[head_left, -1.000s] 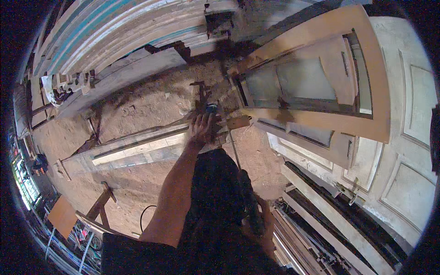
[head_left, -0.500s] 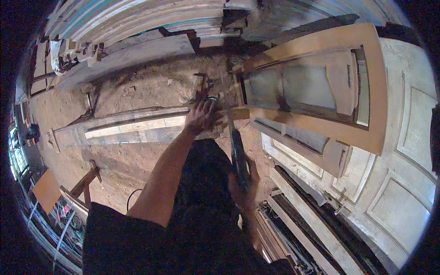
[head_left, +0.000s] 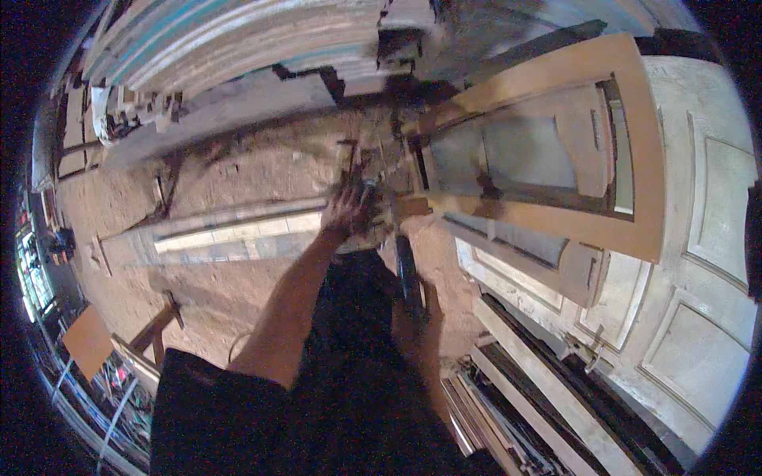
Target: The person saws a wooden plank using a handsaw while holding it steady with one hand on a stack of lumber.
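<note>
Earth floor (head_left: 218, 289) lies open to my left; a wooden door frame (head_left: 556, 224) edges my right. My left hand (head_left: 347, 209) reaches forward to the plank's (head_left: 238, 232) near end, its grip unclear; my right hand (head_left: 413, 319), lower, is wrapped round a dark tool (head_left: 406, 266).

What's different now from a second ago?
The right hand has slid forward, away from the body, pushing the long dark tool it was already holding. Nothing was let go. The left hand stays by the right end of the long board, and the wooden door stays put.
</note>
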Motion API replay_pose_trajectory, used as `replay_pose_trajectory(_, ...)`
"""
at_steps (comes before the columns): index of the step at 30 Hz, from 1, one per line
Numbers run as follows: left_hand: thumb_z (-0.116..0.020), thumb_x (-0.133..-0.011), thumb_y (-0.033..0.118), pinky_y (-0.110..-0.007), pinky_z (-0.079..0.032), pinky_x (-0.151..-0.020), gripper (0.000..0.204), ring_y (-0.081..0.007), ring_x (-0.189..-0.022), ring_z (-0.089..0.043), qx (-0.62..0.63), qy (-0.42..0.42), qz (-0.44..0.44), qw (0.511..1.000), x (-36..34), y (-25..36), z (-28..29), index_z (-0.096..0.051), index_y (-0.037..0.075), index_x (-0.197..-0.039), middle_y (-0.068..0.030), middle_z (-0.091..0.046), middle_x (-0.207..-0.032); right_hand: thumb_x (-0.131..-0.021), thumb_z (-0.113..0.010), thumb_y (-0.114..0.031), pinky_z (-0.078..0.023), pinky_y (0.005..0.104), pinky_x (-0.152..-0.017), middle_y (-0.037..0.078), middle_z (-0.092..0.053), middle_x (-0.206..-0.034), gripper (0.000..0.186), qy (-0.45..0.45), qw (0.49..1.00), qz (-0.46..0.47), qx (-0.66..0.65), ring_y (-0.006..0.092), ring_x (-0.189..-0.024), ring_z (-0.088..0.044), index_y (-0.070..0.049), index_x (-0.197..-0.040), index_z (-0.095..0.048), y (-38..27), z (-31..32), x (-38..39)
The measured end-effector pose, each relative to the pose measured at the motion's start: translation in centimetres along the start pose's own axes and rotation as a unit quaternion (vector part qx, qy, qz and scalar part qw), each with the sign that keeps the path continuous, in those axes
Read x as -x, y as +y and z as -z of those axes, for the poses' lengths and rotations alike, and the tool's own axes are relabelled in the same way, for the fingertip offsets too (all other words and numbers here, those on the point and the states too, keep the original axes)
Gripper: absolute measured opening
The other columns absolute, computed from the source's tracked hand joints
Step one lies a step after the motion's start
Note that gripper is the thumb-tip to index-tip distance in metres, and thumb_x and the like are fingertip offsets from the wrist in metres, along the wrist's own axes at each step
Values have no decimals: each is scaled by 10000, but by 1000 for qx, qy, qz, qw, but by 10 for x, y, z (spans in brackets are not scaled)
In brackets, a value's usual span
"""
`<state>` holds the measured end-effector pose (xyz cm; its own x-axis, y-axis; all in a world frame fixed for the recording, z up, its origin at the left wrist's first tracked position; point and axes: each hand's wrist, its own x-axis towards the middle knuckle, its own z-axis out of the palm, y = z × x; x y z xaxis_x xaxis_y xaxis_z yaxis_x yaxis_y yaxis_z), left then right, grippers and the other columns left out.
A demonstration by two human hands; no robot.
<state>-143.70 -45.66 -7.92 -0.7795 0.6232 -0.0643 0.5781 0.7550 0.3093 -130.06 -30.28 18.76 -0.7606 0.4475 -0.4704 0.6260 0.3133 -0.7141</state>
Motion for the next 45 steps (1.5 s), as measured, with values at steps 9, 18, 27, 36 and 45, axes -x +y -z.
replay_pose_trajectory(9, -721, -781, 372, -516, -381, -1072, 787, -377, -1313, -473, 64, -117, 31, 991, -14, 12, 37, -425, 73, -1447, -190, -487, -1426, -855, -608, -7, -534, 377, -750, 199, -704, -1020, 516, -44, 995, -8, -91, 236, -889, -693, -44, -1357, -497, 1, 2, -12)
replay_pose_trajectory(18, -716, -791, 491, -470, -437, -1023, 888, -347, -1233, -542, 66, -144, 27, 987, -20, 10, 19, -363, 96, -1504, -189, -531, -1356, -915, -626, -83, -500, 422, -648, 181, -638, -984, 257, 0, 998, 41, -41, 374, -804, -653, -41, -1164, -579, -4, 6, -1)
replay_pose_trajectory(27, -689, -829, 491, -500, -500, -903, 762, -352, -1062, -624, 31, -61, -48, 996, -12, -6, -12, -446, 69, -1414, -164, -626, -1186, -822, -681, -96, -547, 387, -832, 156, -715, -1086, 652, -79, 985, -81, -132, 252, -945, -719, -85, -1427, -437, -6, 50, 48)
replay_pose_trajectory(36, -704, -819, 465, -473, -526, -812, 548, -318, -965, -655, 20, 37, -70, 997, -5, -18, -2, -569, 111, -1215, -110, -663, -1074, -810, -708, -128, -555, 432, -794, 176, -694, -1059, 625, -90, 989, -65, -101, 419, -888, -684, -78, -1380, -457, -4, 49, 62)
replay_pose_trajectory(45, -717, -757, 312, -499, -516, -858, 486, -351, -1025, -645, 69, -62, -15, 996, -11, 9, 25, -571, 122, -1180, -123, -661, -1098, -775, -700, -108, -556, 392, -689, 170, -717, -939, 581, -8, 990, -128, -49, 333, -832, -719, -80, -1327, -524, 60, 65, 95)
